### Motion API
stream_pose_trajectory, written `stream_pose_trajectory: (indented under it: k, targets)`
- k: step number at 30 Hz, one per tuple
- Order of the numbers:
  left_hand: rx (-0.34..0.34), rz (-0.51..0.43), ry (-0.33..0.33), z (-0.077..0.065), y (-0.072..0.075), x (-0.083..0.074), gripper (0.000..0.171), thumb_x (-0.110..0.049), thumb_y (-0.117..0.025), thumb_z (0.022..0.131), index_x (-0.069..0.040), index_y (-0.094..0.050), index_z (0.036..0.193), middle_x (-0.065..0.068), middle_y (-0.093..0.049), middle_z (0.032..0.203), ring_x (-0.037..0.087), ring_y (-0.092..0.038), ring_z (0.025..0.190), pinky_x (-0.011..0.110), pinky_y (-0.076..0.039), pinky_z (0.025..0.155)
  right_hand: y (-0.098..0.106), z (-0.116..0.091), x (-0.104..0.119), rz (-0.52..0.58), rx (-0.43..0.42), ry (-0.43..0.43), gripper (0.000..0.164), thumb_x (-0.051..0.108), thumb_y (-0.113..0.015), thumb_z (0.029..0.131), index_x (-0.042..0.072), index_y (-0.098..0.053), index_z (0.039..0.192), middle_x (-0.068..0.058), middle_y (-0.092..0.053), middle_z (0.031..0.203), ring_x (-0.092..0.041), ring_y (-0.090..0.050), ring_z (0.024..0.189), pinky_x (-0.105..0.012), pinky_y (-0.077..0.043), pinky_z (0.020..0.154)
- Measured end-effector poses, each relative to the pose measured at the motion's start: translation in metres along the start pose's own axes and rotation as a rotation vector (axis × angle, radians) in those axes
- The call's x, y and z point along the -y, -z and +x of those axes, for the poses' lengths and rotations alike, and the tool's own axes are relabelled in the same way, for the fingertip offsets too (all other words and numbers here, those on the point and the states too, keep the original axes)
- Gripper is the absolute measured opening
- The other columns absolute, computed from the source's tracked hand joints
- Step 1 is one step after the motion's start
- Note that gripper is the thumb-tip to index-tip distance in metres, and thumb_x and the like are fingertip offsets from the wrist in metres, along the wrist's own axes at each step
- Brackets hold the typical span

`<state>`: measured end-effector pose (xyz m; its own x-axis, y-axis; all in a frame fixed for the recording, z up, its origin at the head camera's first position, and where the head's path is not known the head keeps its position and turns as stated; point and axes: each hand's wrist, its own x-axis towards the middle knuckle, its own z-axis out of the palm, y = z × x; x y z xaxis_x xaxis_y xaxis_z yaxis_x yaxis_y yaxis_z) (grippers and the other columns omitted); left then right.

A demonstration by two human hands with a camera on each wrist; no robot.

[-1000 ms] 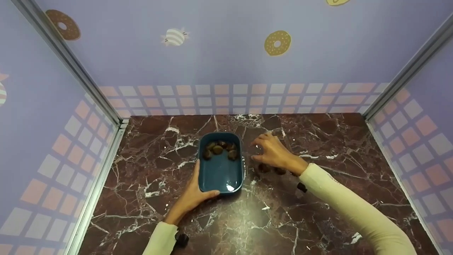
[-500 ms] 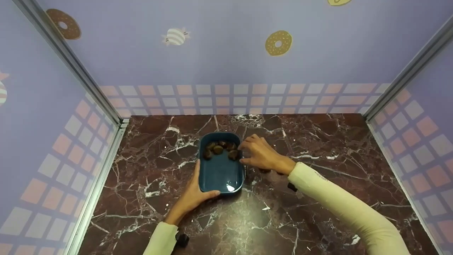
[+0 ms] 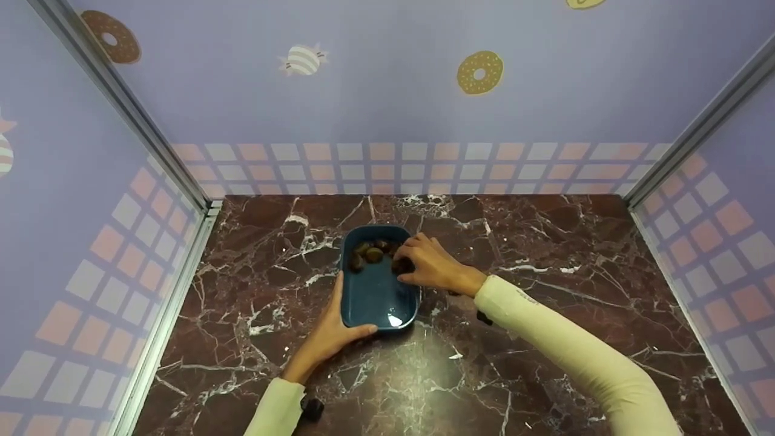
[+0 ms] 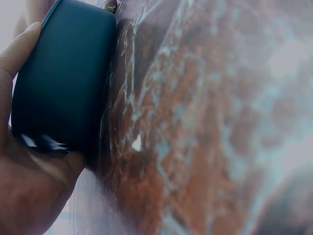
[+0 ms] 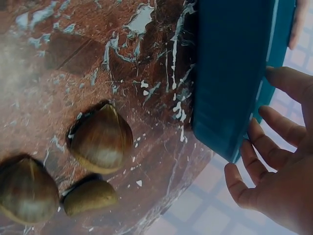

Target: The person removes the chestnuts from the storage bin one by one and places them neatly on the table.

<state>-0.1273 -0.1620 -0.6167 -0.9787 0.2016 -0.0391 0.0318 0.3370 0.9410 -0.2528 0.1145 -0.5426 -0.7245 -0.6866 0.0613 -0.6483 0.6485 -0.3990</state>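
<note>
Chestnuts (image 3: 374, 255) lie in the dish's (image 3: 378, 297) far end, three others (image 5: 101, 139) on the table (image 3: 254, 357) to its right.

L hand (image 4: 34, 186) grips dk teal container (image 4: 68, 73) at near end, on reddish-brn marbled surface (image 4: 186, 147). Sm. brn thing (image 4: 110, 6) partly visible by far end.

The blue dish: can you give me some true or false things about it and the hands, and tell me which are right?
1. The left hand holds the blue, rounded-rectangle dish. True.
2. The dish is upside down. False: it stands open side up.
3. At least three glossy brown chestnuts lie on the dark red marbled table. True.
4. The right hand is left of the dish. False: it reaches over the dish's right side.
</note>
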Motion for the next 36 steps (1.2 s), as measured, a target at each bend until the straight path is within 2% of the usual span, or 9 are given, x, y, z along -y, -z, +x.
stream_pose_trajectory:
  k: [5, 9, 15, 21, 28, 36]
  targets:
    - [0.001, -0.010, 0.006, -0.001, 0.000, 0.001, 0.142, -0.033, -0.100, 0.083, -0.022, 0.004, 0.179, 0.014, 0.000, 0.185, 0.042, -0.009, 0.168, 0.067, -0.014, 0.132, -0.009, 0.008, -0.002, -0.017, -0.001, 0.000, 0.037, 0.028, -0.089, 0.096, 0.008, -0.080, 0.125, -0.013, -0.072, 0.128, -0.035, -0.056, 0.122, -0.059, -0.045, 0.098]
    - [-0.009, -0.019, -0.013, -0.001, 0.000, 0.002, 0.142, -0.032, -0.100, 0.082, -0.019, 0.003, 0.179, 0.017, -0.002, 0.184, 0.044, -0.011, 0.168, 0.067, -0.015, 0.132, -0.013, 0.013, -0.003, -0.045, -0.002, -0.006, 0.038, 0.029, -0.088, 0.096, 0.007, -0.079, 0.126, -0.014, -0.071, 0.128, -0.036, -0.054, 0.125, -0.057, -0.043, 0.095]
    - [0.000, 0.003, -0.006, -0.001, 0.000, 0.000, 0.141, -0.035, -0.099, 0.084, -0.019, 0.004, 0.179, 0.016, 0.000, 0.185, 0.043, -0.008, 0.168, 0.068, -0.015, 0.131, -0.016, 0.017, -0.004, -0.157, 0.008, -0.009, 0.030, 0.028, -0.087, 0.097, 0.007, -0.077, 0.117, -0.013, -0.071, 0.119, -0.036, -0.054, 0.122, -0.056, -0.040, 0.090]
    - [-0.003, 0.022, -0.002, -0.001, 0.000, 0.000, 0.140, -0.035, -0.099, 0.085, -0.019, 0.003, 0.179, 0.014, 0.000, 0.185, 0.042, -0.008, 0.169, 0.068, -0.015, 0.131, -0.017, 0.021, -0.001, -0.236, 0.045, -0.022, 0.027, 0.025, -0.086, 0.097, 0.007, -0.077, 0.114, -0.016, -0.073, 0.119, -0.037, -0.055, 0.122, -0.059, -0.043, 0.090]
    - [-0.015, 0.025, -0.024, -0.001, 0.000, 0.002, 0.142, -0.040, -0.100, 0.082, -0.018, 0.001, 0.179, 0.016, -0.003, 0.184, 0.042, -0.011, 0.168, 0.067, -0.016, 0.132, -0.022, 0.025, 0.007, -0.253, 0.074, -0.047, 0.024, 0.023, -0.086, 0.095, 0.005, -0.079, 0.108, -0.018, -0.072, 0.113, -0.038, -0.055, 0.114, -0.060, -0.047, 0.090]
    - [-0.024, 0.022, -0.032, 0.000, 0.000, 0.004, 0.141, -0.033, -0.102, 0.081, -0.018, -0.002, 0.179, 0.017, -0.006, 0.184, 0.042, -0.013, 0.167, 0.065, -0.015, 0.132, -0.025, 0.023, 0.012, -0.278, 0.081, -0.054, 0.024, 0.027, -0.091, 0.092, 0.009, -0.082, 0.105, -0.016, -0.075, 0.111, -0.038, -0.056, 0.114, -0.061, -0.046, 0.093]
